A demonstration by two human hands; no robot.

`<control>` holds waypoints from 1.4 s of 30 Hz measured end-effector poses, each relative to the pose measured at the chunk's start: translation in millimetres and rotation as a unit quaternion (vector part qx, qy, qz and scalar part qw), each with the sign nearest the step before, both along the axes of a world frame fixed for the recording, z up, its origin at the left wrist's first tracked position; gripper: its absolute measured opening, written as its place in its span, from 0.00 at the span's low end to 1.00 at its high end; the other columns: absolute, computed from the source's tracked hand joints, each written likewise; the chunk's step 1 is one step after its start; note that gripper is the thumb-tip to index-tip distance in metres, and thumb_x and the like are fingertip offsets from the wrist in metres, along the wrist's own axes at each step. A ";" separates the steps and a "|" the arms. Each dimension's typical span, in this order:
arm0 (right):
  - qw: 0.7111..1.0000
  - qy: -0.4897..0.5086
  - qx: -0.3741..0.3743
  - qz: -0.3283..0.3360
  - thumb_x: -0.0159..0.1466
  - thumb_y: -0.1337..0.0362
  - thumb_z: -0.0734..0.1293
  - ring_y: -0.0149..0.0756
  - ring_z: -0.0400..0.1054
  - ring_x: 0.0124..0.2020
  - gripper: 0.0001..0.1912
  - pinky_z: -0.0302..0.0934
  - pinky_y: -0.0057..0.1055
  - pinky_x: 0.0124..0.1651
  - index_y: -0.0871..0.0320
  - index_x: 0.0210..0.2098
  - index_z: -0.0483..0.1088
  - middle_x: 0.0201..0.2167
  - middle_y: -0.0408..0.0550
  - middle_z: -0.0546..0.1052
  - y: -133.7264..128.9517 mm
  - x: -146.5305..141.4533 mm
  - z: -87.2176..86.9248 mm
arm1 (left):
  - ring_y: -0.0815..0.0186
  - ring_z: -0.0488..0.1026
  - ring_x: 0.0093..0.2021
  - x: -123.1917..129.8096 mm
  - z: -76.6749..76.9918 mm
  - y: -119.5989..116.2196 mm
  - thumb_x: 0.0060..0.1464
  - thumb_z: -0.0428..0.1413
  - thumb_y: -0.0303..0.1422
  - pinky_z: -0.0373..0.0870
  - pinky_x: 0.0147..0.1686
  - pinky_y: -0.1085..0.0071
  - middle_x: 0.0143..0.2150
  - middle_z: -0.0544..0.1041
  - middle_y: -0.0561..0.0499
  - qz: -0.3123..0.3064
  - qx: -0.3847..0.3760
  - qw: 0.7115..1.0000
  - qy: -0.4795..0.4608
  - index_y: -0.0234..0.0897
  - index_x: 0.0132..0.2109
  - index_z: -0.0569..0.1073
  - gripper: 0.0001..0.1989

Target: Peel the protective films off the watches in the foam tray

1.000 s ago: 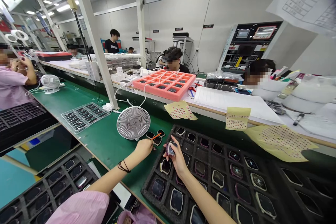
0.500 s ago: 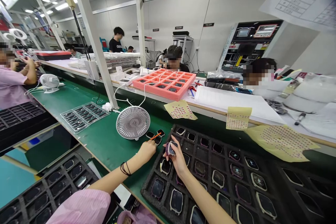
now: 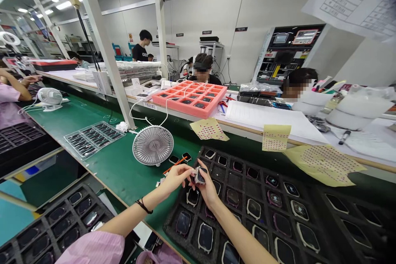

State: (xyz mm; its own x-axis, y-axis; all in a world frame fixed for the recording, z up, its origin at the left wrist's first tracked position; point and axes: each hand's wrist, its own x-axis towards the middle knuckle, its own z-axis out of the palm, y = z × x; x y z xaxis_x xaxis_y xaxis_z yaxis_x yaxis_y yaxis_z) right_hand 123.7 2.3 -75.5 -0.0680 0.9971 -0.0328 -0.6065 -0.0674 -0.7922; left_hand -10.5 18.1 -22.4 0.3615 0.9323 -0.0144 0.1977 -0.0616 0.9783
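Both hands meet at centre of frame, over the left edge of a black foam tray point(image 3: 236, 181). Right hand point(image 3: 208, 187) closed round one watch point(image 3: 201, 175), pale case, dark screen, held up off the tray. Left hand point(image 3: 176, 177), black band point(image 3: 142, 205) at wrist: fingers drawn narrow, tips at the watch's left edge; cannot tell whether they grip it or something small. Just beyond the left hand, an orange stick point(image 3: 167, 170) lies on the green counter point(image 3: 123, 173), two dark-faced watches point(image 3: 174, 159) close by. Grey fan point(image 3: 153, 145) left of these; clear plastic tray point(image 3: 83, 157) farther left. Foam tray fills lower right, most cells holding a watch. Above centre, a pink foam tray point(image 3: 182, 109) on the raised shelf; yellow dotted sheets point(image 3: 276, 137) hang from the shelf's edge, right.
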 end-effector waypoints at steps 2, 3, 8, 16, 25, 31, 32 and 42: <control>1.000 0.004 0.001 -0.003 0.56 0.52 0.67 0.33 0.69 0.21 0.37 0.59 0.29 0.22 0.52 0.62 0.55 0.27 0.40 0.75 0.3 -0.3 -0.2 | 0.69 0.70 0.27 -0.4 0.1 0.4 0.48 0.55 0.49 0.63 0.18 0.78 0.30 0.73 0.49 0.008 -0.013 1.000 -0.016 0.32 0.32 0.72 0.21; 1.000 0.004 0.000 -0.003 0.56 0.51 0.67 0.33 0.69 0.21 0.37 0.59 0.29 0.22 0.52 0.63 0.55 0.27 0.40 0.75 0.4 -0.3 -0.2 | 0.69 0.70 0.27 -0.7 0.1 0.8 0.48 0.55 0.48 0.63 0.18 0.78 0.30 0.73 0.49 0.011 -0.018 1.000 -0.021 0.32 0.32 0.72 0.20; 1.000 -0.010 -0.002 -0.001 0.56 0.52 0.68 0.32 0.68 0.20 0.39 0.59 0.28 0.22 0.52 0.63 0.54 0.26 0.39 0.74 -0.5 0.0 -0.1 | 0.69 0.69 0.26 -1.0 -1.2 2.9 0.45 0.59 0.45 0.62 0.17 0.79 0.27 0.73 0.50 0.014 -0.045 0.998 -0.031 0.32 0.31 0.73 0.17; 0.999 -0.035 0.014 0.001 0.59 0.52 0.67 0.32 0.69 0.23 0.36 0.59 0.27 0.23 0.49 0.63 0.53 0.29 0.40 0.74 0.5 -1.9 -9.5 | 0.69 0.71 0.28 -2.1 -8.7 5.0 0.45 0.61 0.41 0.66 0.22 0.77 0.29 0.77 0.48 0.036 -0.049 0.996 -0.064 0.29 0.38 0.77 0.18; 0.998 0.013 -0.020 -0.061 0.54 0.51 0.70 0.32 0.68 0.25 0.33 0.61 0.28 0.26 0.48 0.58 0.60 0.32 0.41 0.76 2.0 -0.5 -5.9 | 0.73 0.65 0.21 8.9 -28.5 -9.5 0.51 0.59 0.40 0.64 0.25 0.75 0.20 0.71 0.57 -0.025 -0.003 0.996 -0.090 0.30 0.58 0.69 0.29; 0.998 0.017 -0.012 -0.062 0.54 0.49 0.69 0.34 0.69 0.24 0.34 0.58 0.29 0.24 0.48 0.58 0.60 0.31 0.43 0.77 3.1 -0.9 -4.3 | 0.76 0.59 0.14 3.9 -40.2 -18.6 0.54 0.57 0.36 0.54 0.19 0.81 0.15 0.67 0.63 -0.185 -0.070 0.976 -0.088 0.37 0.69 0.39 0.45; 0.998 0.015 -0.008 -0.062 0.54 0.49 0.69 0.34 0.69 0.24 0.34 0.58 0.29 0.24 0.48 0.58 0.60 0.31 0.43 0.77 2.9 -1.2 -4.4 | 0.77 0.58 0.13 3.2 -40.0 -18.7 0.54 0.57 0.35 0.54 0.18 0.82 0.14 0.66 0.64 -0.184 -0.070 0.977 -0.084 0.37 0.69 0.38 0.45; 0.996 0.010 -0.017 -0.084 0.55 0.49 0.68 0.36 0.70 0.25 0.34 0.59 0.30 0.24 0.48 0.59 0.59 0.31 0.42 0.77 4.7 1.0 -7.5 | 0.76 0.55 0.12 0.6 -26.9 -6.3 0.56 0.53 0.32 0.52 0.17 0.81 0.13 0.61 0.65 -0.213 -0.051 0.975 -0.019 0.36 0.69 0.42 0.39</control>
State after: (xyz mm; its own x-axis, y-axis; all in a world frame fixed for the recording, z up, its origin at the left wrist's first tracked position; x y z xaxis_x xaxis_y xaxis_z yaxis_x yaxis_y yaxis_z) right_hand 124.8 7.1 -83.0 0.0980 0.9930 -0.0664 -0.6274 0.0098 -0.7787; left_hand -9.9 11.7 -49.4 0.7183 0.6913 -0.0782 0.1382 -0.0316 0.9899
